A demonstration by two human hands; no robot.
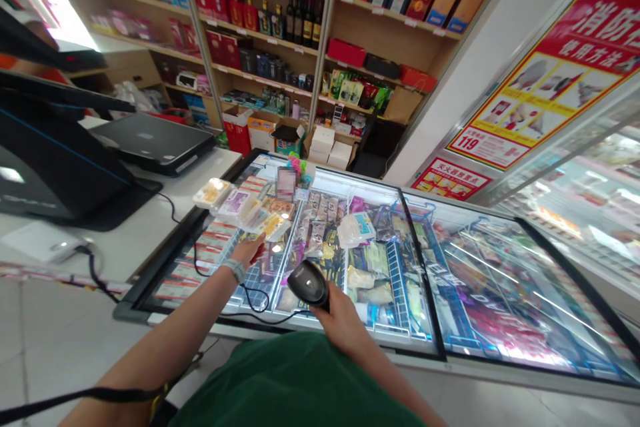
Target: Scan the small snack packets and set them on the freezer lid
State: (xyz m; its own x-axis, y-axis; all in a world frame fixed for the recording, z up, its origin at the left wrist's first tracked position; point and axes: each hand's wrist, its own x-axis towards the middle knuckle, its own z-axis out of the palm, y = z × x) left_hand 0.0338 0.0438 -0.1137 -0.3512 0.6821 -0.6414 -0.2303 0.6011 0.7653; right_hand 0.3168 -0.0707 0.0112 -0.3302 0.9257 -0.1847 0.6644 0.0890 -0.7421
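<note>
Plastic pack [274, 226], perhaps against left hand [248, 252]

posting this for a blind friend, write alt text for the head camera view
A person's right hand holds a black handheld scanner over a glass-topped display case, the left hand beside plastic packs lying on it. A counter stands at frame left, stocked shelves behind.

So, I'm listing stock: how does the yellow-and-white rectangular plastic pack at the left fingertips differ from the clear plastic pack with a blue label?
The yellow-and-white pack sits among other packs; the blue-labelled pack lies apart. The left hand is at the yellow-and-white pack; no hand touches the blue-labelled pack. Both appear to rest on the glass.
</note>
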